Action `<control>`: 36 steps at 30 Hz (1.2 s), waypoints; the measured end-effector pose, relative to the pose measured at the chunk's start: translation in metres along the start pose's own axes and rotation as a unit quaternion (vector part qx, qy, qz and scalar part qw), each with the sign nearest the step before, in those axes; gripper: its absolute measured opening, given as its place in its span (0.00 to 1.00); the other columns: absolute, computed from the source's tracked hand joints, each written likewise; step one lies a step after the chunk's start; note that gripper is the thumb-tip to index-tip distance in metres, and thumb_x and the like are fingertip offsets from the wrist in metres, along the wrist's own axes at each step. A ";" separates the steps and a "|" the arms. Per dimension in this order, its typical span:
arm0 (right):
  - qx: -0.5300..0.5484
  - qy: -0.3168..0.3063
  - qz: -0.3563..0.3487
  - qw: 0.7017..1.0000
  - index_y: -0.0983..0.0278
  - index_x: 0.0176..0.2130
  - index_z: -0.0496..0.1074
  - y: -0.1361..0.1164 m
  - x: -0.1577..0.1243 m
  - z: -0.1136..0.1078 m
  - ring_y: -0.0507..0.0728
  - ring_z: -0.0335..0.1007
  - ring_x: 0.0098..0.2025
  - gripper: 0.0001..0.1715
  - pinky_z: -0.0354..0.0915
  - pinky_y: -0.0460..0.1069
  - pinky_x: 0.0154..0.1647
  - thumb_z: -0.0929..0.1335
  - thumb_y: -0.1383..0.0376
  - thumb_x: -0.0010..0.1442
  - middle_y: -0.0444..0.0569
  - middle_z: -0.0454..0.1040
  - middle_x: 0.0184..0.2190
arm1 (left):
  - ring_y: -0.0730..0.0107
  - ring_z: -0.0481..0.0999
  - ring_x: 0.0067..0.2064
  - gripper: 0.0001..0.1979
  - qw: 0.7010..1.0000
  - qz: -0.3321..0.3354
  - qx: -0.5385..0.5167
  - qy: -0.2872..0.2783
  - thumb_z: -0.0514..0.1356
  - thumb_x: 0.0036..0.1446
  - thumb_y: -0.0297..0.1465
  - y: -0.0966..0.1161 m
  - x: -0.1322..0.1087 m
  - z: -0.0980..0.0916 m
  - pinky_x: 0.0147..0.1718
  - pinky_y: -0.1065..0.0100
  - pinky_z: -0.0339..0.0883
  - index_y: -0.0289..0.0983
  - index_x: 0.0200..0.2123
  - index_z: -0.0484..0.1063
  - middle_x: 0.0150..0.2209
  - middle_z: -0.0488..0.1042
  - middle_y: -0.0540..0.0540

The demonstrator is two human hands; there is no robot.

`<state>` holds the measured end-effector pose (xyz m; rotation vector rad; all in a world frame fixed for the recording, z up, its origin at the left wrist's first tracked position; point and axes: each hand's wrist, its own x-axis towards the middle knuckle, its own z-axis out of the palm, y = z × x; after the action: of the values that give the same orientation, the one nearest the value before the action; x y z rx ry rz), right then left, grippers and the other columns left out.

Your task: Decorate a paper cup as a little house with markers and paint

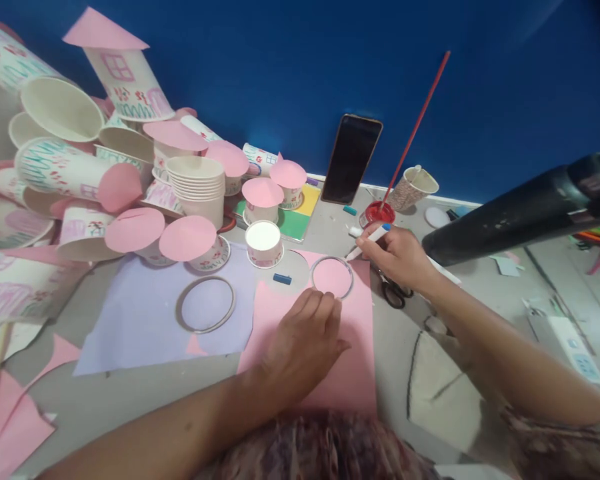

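A white marker with a blue end is held in my right hand, its tip beside the upper right of a small ring. That ring lies on a pink sheet in front of me. My left hand rests on the sheet with its fingers curled at the ring's lower edge; whether they grip the ring cannot be made out. A dark blue marker cap lies near a round cutout notch in the sheet. Left of it, a larger ring sits on a lilac sheet.
Paper cups with pink cone roofs crowd the left, beside stacked cups. A phone leans on the blue wall. Behind my right hand are a red paint pot and scissors. A black pole slants across the right.
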<state>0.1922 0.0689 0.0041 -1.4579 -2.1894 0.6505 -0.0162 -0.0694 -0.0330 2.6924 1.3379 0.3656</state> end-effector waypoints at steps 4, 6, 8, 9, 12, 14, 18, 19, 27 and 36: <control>0.002 0.034 0.031 0.999 0.60 0.31 0.74 0.003 -0.036 0.001 0.57 0.73 0.25 0.17 0.63 0.52 0.33 0.68 0.55 0.69 0.45 0.78 0.22 | 0.46 0.74 0.48 0.24 1.000 0.000 0.011 -0.015 0.66 0.68 0.43 0.000 0.003 -0.003 0.55 0.45 0.71 0.29 0.54 0.72 0.45 0.76 0.36; 0.006 0.041 0.034 0.999 0.60 0.32 0.75 0.000 -0.052 0.002 0.56 0.73 0.24 0.17 0.63 0.51 0.32 0.68 0.55 0.70 0.45 0.79 0.23 | 0.46 0.74 0.47 0.21 1.000 -0.001 0.020 -0.021 0.66 0.67 0.42 0.000 0.004 -0.004 0.53 0.47 0.73 0.29 0.51 0.73 0.44 0.76 0.36; 0.014 0.047 0.031 0.998 0.60 0.33 0.75 -0.004 -0.064 0.005 0.56 0.73 0.24 0.16 0.64 0.51 0.30 0.68 0.55 0.70 0.46 0.80 0.24 | 0.46 0.75 0.47 0.21 1.000 -0.003 0.022 -0.016 0.66 0.66 0.39 0.000 0.005 -0.005 0.54 0.47 0.73 0.28 0.52 0.73 0.44 0.76 0.36; 0.019 0.051 0.028 0.998 0.60 0.34 0.76 -0.007 -0.069 0.007 0.56 0.74 0.24 0.15 0.64 0.50 0.30 0.68 0.55 0.70 0.46 0.81 0.25 | 0.46 0.75 0.48 0.22 1.000 -0.003 0.020 -0.008 0.66 0.66 0.37 0.000 0.004 -0.006 0.55 0.47 0.73 0.27 0.55 0.72 0.45 0.77 0.35; 0.032 0.064 0.009 0.997 0.60 0.36 0.77 -0.014 -0.078 0.012 0.56 0.76 0.26 0.12 0.68 0.50 0.32 0.68 0.57 0.69 0.47 0.83 0.28 | 0.46 0.76 0.49 0.27 1.000 -0.001 0.002 0.029 0.62 0.67 0.31 -0.001 0.002 -0.004 0.59 0.46 0.72 0.24 0.64 0.64 0.47 0.78 0.34; 0.040 0.074 -0.007 0.996 0.59 0.36 0.78 -0.018 -0.083 0.014 0.57 0.77 0.28 0.11 0.70 0.51 0.34 0.69 0.57 0.68 0.48 0.84 0.30 | 0.47 0.77 0.49 0.27 0.998 -0.004 -0.017 0.056 0.58 0.68 0.27 -0.002 -0.001 -0.002 0.58 0.45 0.73 0.25 0.67 0.61 0.48 0.78 0.33; 0.053 0.100 -0.026 0.993 0.59 0.36 0.78 -0.023 -0.095 0.007 0.58 0.80 0.32 0.10 0.73 0.51 0.37 0.69 0.59 0.68 0.50 0.85 0.32 | 0.49 0.78 0.51 0.32 0.993 -0.021 -0.051 0.102 0.54 0.65 0.20 -0.004 -0.003 -0.002 0.54 0.50 0.76 0.29 0.71 0.54 0.53 0.76 0.32; 0.052 0.107 -0.028 0.992 0.60 0.37 0.78 -0.024 -0.099 0.005 0.58 0.81 0.33 0.09 0.73 0.51 0.38 0.69 0.60 0.68 0.50 0.85 0.33 | 0.50 0.78 0.52 0.34 0.992 -0.028 -0.056 0.105 0.54 0.64 0.19 -0.005 -0.003 -0.003 0.53 0.52 0.76 0.30 0.72 0.53 0.54 0.75 0.32; 0.007 0.104 -0.231 0.967 0.61 0.46 0.78 -0.029 -0.124 0.020 0.58 0.82 0.34 0.05 0.74 0.51 0.39 0.70 0.64 0.72 0.51 0.86 0.35 | 0.52 0.78 0.56 0.42 0.981 -0.052 -0.165 0.089 0.48 0.62 0.16 -0.027 0.003 -0.014 0.54 0.52 0.76 0.36 0.77 0.41 0.58 0.74 0.33; -0.055 0.050 -0.288 0.955 0.62 0.44 0.76 -0.035 -0.110 0.039 0.56 0.79 0.34 0.05 0.71 0.50 0.36 0.69 0.65 0.73 0.49 0.85 0.34 | 0.51 0.79 0.57 0.37 0.969 -0.071 -0.232 0.042 0.46 0.69 0.23 -0.036 0.004 -0.017 0.53 0.49 0.75 0.36 0.78 0.39 0.59 0.74 0.31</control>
<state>0.1829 -0.0504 -0.0167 -0.7987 -2.4282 0.2491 -0.0456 -0.0443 -0.0234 2.2068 1.2659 0.6855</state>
